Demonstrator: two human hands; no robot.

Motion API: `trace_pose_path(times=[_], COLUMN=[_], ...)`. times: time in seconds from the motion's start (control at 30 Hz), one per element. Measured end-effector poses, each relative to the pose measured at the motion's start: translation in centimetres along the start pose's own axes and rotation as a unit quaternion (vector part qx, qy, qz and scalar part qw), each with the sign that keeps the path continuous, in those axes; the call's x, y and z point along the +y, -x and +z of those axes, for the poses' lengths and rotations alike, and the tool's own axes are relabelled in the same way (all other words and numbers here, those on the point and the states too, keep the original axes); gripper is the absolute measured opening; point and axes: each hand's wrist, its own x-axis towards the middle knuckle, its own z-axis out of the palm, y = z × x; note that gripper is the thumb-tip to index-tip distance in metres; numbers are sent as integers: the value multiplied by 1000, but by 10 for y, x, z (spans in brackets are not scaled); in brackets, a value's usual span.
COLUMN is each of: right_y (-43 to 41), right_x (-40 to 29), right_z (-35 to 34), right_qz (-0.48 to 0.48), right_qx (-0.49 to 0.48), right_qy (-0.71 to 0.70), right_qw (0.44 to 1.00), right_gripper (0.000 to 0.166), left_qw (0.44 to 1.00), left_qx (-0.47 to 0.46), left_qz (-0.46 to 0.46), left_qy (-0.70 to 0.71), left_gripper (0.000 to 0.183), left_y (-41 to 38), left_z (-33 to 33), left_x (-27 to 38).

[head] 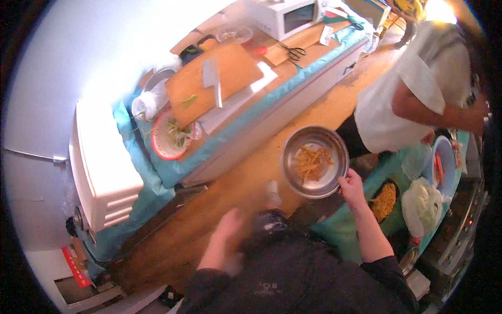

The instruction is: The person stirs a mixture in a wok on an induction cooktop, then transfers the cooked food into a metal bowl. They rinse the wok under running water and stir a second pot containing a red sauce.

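Observation:
My right hand [351, 188] grips the near rim of a round stainless steel bowl [288, 176] and holds it out over the floor. Inside the bowl lie orange-brown strips of food [311, 163], heaped towards the middle. Blurred and hanging low in front of my body, my left hand [231, 225] touches nothing that I can see; its fingers are too smeared to make out.
A counter on the left holds a wooden cutting board [239, 62] with a cleaver [211, 76], a red-rimmed basin [155, 139] with greens, scissors [296, 53] and a microwave [300, 19]. Close on the right stand a co-worker [392, 106] and a table [345, 231] with a bagged cabbage [425, 208].

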Motion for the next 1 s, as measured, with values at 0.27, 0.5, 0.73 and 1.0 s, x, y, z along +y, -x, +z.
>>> trace_pose_path(times=[0.27,0.5,0.73,1.0], right_y=[-159,-280,-391,-543], right_x=[-78,-91,-89,-74], right_z=[104,99,41,-42], right_qz=[12,42,37,75], right_qx=[56,120,206,304], right_qy=[7,29,17,75], right_qw=[998,991,978,947], right_gripper=[14,11,12,17], left_qw=[994,996,993,981], left_qx=[68,36,56,51], left_qz=[-32,-5,40,152], left_qy=[79,81,96,105], left_gripper=[31,29,27,28], left_y=[-98,-172,-255,-379], left_z=[-88,-117,-164,-216], left_x=[-42,-7,115,315])
